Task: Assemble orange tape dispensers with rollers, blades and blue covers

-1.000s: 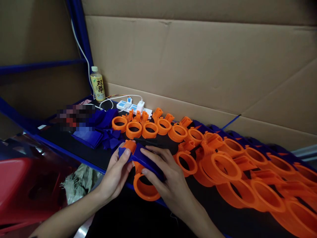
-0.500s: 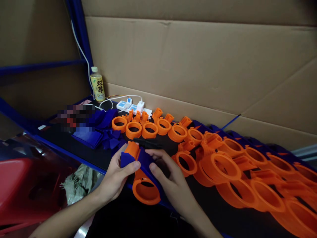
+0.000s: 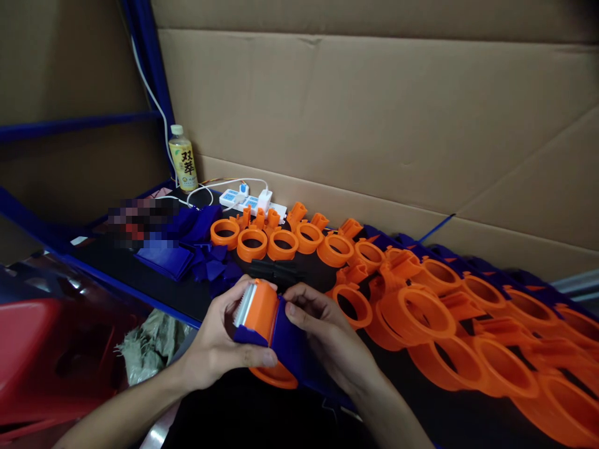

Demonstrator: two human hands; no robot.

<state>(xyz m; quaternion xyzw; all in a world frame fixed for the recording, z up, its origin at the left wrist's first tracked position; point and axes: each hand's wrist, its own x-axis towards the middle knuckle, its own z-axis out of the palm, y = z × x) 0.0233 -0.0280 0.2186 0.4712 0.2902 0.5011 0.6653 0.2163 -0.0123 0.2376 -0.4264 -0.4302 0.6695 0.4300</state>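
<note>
An orange and blue tape dispenser [image 3: 262, 308] is held between both hands just in front of the table's near edge. Its serrated metal blade [image 3: 244, 304] faces left, and part of its orange ring shows underneath. My left hand [image 3: 218, 343] is closed on the blade end, thumb along the blue flap and fingers behind. The fingers of my right hand [image 3: 321, 315] grip the blue side plate [image 3: 289, 337] from the right. Much of the ring is hidden behind the blue part. Orange dispenser bodies [image 3: 337, 249] stand in rows beyond and to the right of my hands.
Blue plastic pieces [image 3: 199, 240] lie in a pile at the left of the black table. Behind them are a power strip [image 3: 255, 202] with white cables and a drink bottle [image 3: 185, 159]. Cardboard [image 3: 365, 112] walls the back; a red plastic object [image 3: 32, 355] is at lower left.
The tape dispenser has been tilted, so its metal blade and orange top now face up into view and less of the ring shows. Both hands have turned with it and still grip it.
</note>
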